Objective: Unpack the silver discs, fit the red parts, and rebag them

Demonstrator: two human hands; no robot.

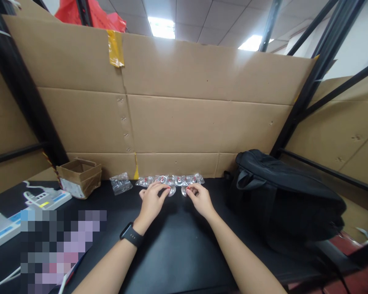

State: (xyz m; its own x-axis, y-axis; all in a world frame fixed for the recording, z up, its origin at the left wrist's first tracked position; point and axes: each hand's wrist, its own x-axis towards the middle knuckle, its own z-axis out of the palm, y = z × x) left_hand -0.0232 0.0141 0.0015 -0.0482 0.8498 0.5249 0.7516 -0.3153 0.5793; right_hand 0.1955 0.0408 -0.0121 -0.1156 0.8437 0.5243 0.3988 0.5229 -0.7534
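Note:
My left hand [152, 202], with a dark watch on the wrist, is closed in a pinch on a small round clear disc [172, 191] with a bit of red on it. A similar small round clear disc [183, 191] is pinched between the thumb and fingers of my right hand [200, 200]. The two discs are close together but apart, just above or on the black table top. Right behind them lies a row of several bagged round pieces [179, 180] with red middles, in clear plastic. My fingers partly cover both discs.
A crumpled clear plastic bag [121, 183] and an open cardboard box [81, 177] lie to the left, near white power strips [6, 228]. On the right sits a black bag [288, 200]. A cardboard wall [178, 126] closes the back, between black metal posts [27, 85].

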